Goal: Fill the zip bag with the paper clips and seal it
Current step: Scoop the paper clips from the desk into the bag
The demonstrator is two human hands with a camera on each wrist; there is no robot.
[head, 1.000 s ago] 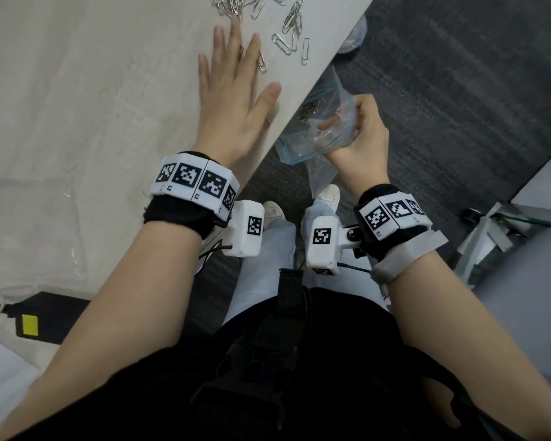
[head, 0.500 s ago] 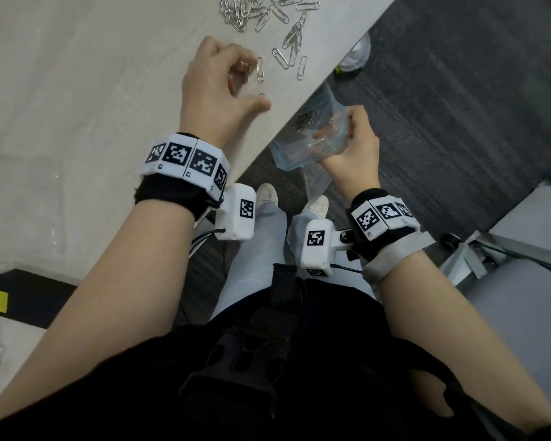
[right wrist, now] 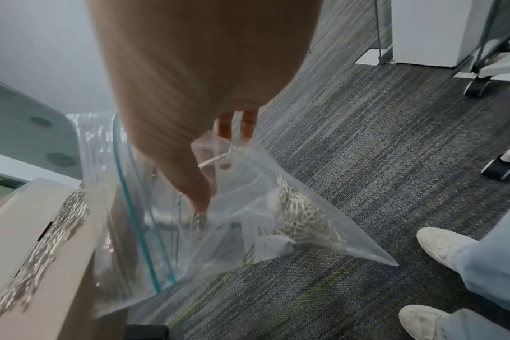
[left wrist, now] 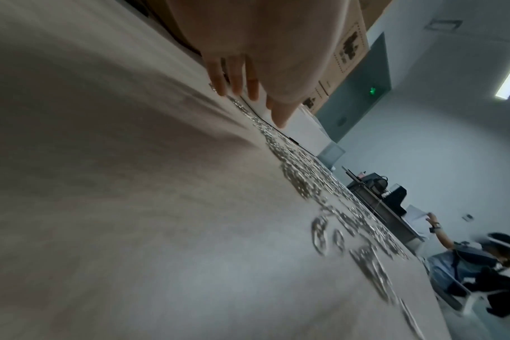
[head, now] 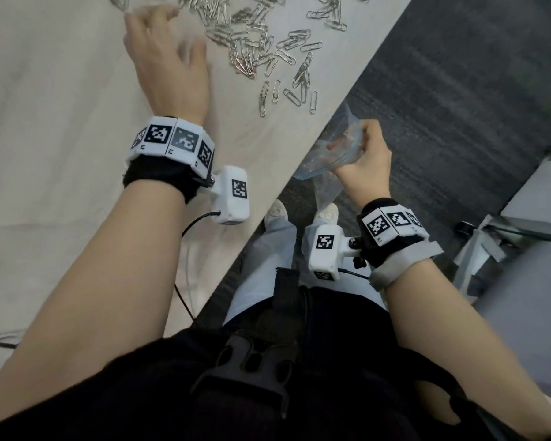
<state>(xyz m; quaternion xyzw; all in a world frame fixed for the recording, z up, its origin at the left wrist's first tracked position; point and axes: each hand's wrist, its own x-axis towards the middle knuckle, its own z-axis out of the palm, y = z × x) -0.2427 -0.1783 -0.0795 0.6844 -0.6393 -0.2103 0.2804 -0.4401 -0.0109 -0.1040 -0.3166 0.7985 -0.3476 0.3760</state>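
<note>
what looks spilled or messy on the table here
Silver metal paper clips lie scattered loose across the pale table, some close to its edge. The clear plastic zip bag in the right hand hangs open off the table, partly filled.

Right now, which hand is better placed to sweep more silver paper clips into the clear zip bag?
Left. The left hand is over the table beside the silver paper clips; the right hand holds the clear zip bag open below the edge.

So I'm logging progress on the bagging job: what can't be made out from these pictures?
- Paper clips left on the table: head view cuts the pile at its top edge.
- Left hand: motion-blurred; whether it touches any clips is unclear.
- Zip bag: the right hand covers part of its mouth; the clips inside are too tangled to count.
</note>
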